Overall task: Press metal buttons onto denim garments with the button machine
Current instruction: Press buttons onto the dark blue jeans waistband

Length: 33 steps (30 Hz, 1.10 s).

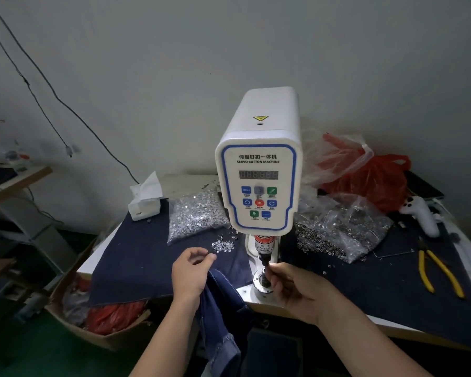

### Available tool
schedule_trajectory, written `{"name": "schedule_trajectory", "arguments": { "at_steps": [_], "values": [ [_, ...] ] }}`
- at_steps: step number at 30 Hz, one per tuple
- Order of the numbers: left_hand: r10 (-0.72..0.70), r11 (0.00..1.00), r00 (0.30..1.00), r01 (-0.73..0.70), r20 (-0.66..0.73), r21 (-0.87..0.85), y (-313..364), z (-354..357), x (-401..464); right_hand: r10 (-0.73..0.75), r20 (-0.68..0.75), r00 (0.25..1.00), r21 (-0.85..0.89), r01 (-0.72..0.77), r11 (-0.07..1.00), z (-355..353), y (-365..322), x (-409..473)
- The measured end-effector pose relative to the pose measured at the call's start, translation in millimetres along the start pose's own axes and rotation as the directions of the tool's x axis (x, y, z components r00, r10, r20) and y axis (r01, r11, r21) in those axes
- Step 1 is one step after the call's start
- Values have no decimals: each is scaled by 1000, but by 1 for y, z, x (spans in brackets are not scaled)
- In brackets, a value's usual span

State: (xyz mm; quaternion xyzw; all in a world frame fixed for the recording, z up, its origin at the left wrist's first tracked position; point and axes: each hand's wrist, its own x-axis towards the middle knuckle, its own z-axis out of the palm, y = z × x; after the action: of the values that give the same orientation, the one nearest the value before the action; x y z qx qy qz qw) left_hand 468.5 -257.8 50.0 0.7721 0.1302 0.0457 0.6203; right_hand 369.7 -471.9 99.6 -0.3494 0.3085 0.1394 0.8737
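From the head camera, the white button machine (259, 170) stands on the cloth-covered surface (136, 257). The right hand (297, 289) pinches something small at the lower die (263, 281) — too small to tell what. The left hand (192, 270), fingers loosely curled, rests on the denim garment (220, 308) hanging off the edge. Bags of metal buttons (195, 213) flank the machine; yellow pliers (438, 270) lie well apart — right.

Dim, flat indoor light; vignette darkens corners, heaviest at 5 and 7 o'clock. Wide-angle bending at edges. Overall soft focus, mild glare on white button machine (259, 170).
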Motion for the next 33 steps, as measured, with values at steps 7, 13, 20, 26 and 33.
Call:
{"name": "schedule_trajectory", "arguments": {
  "at_steps": [7, 13, 20, 26, 33],
  "values": [
    [-34, 987, 970, 70, 239, -146, 1, 4, -30, 8, 57, 998, 72, -12, 997, 1, 1, 2],
    [-25, 976, 960, 84, 280, -201, 1, 18, -45, 21, 49, 999, 97, -26, 995, 3, 1, 0],
    [-85, 956, 930, 177, 357, -234, 6, 23, -55, 39, 38, 999, 152, -44, 987, 6, 1, 2],
    [7, 975, 905, 88, 425, -204, 13, 32, -65, 62, 76, 995, 109, -70, 992, 2, 2, 3],
    [68, 996, 892, -39, 448, -74, 23, 41, -69, -56, 10, 998, -96, 57, 994, -24, -17, 4]
  ]
}}
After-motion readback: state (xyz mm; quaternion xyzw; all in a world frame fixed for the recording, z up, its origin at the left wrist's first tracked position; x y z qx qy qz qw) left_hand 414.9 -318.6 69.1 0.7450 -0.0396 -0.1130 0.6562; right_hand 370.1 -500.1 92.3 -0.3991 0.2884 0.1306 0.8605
